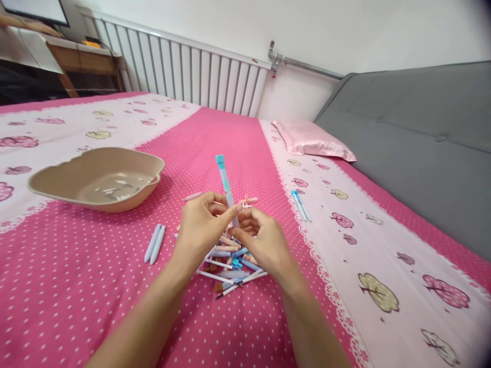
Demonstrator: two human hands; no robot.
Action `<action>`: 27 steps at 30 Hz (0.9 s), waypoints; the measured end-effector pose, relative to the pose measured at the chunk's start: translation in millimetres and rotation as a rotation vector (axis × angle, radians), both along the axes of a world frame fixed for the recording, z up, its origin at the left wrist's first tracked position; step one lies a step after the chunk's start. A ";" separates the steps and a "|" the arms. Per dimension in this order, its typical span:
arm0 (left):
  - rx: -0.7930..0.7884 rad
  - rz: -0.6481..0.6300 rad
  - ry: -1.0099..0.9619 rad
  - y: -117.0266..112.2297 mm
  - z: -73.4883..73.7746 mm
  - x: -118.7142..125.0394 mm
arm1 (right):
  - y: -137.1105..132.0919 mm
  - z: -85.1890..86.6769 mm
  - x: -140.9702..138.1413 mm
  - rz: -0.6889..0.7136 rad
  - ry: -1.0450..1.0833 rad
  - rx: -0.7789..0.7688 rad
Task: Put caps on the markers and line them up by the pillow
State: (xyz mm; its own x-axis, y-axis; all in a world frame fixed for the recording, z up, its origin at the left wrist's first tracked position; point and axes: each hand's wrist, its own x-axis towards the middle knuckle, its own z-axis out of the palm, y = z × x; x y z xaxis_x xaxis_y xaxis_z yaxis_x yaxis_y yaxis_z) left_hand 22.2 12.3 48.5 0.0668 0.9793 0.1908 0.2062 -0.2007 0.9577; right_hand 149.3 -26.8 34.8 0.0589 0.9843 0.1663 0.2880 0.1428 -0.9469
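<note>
A slim pale blue pen with a teal end [223, 176] stands nearly upright above the middle of the bed. My left hand [203, 220] is closed on its middle, thumb and fingers pinching it. Around the pen's lower end curl the fingers of my right hand [264, 237], hiding its tip. Under both hands lies a loose pile of pens and thin white sticks [230, 273], partly covered by the hands. Left of the pile, two pale lilac-blue pens [155, 244] lie side by side. Two light blue pens [301, 205] lie to the right.
A beige basin [95, 199] with small white and grey pieces inside stands at left on the pink dotted bedspread [226, 332]. Far right are a pink pillow [314, 139] and a grey padded headboard [414, 112]. Another person's arm [32, 24] rests on a desk at upper left.
</note>
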 end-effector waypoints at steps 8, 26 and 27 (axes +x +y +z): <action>-0.081 -0.024 -0.100 0.8 4.9 -3.2 | 1.9 0.2 0.1 -0.042 0.096 -0.020; -0.013 0.065 -0.395 6.0 23.9 -32.8 | 1.3 -2.8 -0.8 0.145 0.201 -0.201; -0.013 0.060 -0.378 6.1 23.7 -33.3 | 1.3 -3.2 -1.0 0.151 0.204 -0.207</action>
State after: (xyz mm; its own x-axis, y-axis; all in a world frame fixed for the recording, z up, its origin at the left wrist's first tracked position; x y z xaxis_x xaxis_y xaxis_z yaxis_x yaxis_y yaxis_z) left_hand -11.1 18.5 72.2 -0.0633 0.9818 0.1789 -0.1509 -0.1866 0.9708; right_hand 148.3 -25.5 31.5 -0.0785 0.9962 -0.0383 0.0791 -0.0321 -0.9963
